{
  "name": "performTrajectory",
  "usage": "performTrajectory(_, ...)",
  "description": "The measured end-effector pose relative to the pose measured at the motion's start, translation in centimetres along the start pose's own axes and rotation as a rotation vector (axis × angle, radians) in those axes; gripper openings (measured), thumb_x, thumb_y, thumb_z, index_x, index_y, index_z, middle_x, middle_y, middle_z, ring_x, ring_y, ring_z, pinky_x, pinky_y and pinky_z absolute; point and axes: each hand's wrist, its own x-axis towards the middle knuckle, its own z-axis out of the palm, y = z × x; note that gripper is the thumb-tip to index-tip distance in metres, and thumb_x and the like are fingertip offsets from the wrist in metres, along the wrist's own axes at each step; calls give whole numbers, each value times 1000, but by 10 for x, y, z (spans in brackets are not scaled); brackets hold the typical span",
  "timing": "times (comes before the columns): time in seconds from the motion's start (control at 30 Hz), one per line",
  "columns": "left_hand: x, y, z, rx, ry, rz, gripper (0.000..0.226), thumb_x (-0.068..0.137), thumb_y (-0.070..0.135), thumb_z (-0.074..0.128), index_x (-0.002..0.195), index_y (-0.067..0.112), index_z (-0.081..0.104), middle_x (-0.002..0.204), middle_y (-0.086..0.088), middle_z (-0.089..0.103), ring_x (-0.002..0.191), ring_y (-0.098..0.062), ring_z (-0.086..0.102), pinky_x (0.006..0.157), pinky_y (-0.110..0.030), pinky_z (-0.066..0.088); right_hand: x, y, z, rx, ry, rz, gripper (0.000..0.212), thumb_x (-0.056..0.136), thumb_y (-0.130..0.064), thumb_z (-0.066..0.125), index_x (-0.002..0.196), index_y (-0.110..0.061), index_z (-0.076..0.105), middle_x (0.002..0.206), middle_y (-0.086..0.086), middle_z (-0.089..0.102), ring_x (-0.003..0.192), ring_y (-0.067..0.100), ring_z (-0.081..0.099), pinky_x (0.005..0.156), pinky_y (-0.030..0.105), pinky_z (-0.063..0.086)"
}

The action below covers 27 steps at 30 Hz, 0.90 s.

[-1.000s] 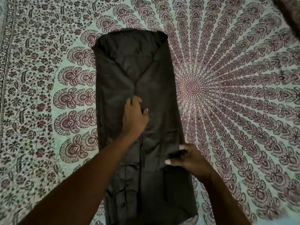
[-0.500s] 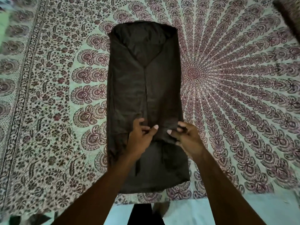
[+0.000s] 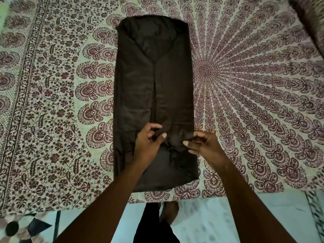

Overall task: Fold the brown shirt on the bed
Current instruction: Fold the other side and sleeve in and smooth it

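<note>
Two hands, left [image 3: 146, 142] and right [image 3: 204, 146], grip pinching brown shirt [image 3: 152, 95]; long axis runs away, collar far

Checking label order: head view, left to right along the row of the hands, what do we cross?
Bedsheet → left edge of brown shirt → left hand → right hand → bedsheet again.

Both bare forearms reach forward, converging. Left hand [image 3: 148, 142] has its fingers curled, thumb extended inward, pinching. Right hand [image 3: 205, 145] mirrors it, fingers curled, thumb pointing left.
</note>
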Motion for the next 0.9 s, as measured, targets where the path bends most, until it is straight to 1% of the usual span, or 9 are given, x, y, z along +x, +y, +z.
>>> performTrajectory(0.1,-5,-1,-2,6,-62,4,16,85,2,76,96,12,72,95,4,73,90,4,67,79,-12,50,-8,2,0,27,48,49,22,85,3,75,103,-7,67,92,12,64,80,19,68,69,33,62)
performTrajectory(0.17,-7,-5,-2,35,-108,-9,19,83,0,77,97,13,74,100,6,74,95,5,67,83,-12,50,-10,4,2,24,95,45,17,87,4,72,99,-8,68,89,11,67,74,17,68,66,34,63)
performTrajectory(0.27,-11,-13,0,120,-174,-23,28,82,2,78,102,21,72,107,10,71,97,7,66,83,-20,55,-6,9,3,16,159,58,17,87,4,72,91,-12,69,89,10,69,74,17,68,56,32,61)
performTrajectory(0.37,-16,-19,5,247,-209,-48,33,81,10,81,108,26,69,117,4,63,96,-7,66,88,-33,58,1,22,3,-63,207,62,15,88,3,72,92,-11,68,89,12,69,72,17,66,50,27,57)
performTrajectory(0.5,-22,-23,15,409,-247,-88,42,82,11,81,119,20,65,120,-2,46,103,-24,62,100,-31,50,6,37,3,-228,269,30,20,84,0,76,84,-19,69,90,13,72,76,22,70,61,37,62)
performTrajectory(0.6,-29,-31,18,469,-298,-120,48,86,11,77,130,15,59,131,-5,42,117,-25,57,109,-27,43,7,44,2,-323,300,26,14,82,-1,79,86,-12,72,85,14,73,74,23,73,60,38,64)
performTrajectory(0.7,-34,-41,19,546,-315,-68,51,88,13,75,135,14,56,138,-3,35,123,-21,52,104,-16,37,10,50,0,-470,321,-8,23,74,-8,84,72,-26,71,74,9,75,65,24,75,61,45,64)
performTrajectory(0.8,-33,-43,19,627,-351,-29,52,89,18,73,136,21,54,138,-1,37,120,-24,53,103,-33,48,14,49,-4,-560,337,-23,30,72,-10,82,62,-33,66,66,4,74,60,22,74,64,45,64)
performTrajectory(0.9,-29,-43,17,629,-367,-37,48,89,18,73,132,27,54,129,-2,46,109,-30,57,94,-38,52,16,43,-6,-618,310,-25,23,70,-11,82,64,-28,68,59,2,72,58,20,73,68,46,64)
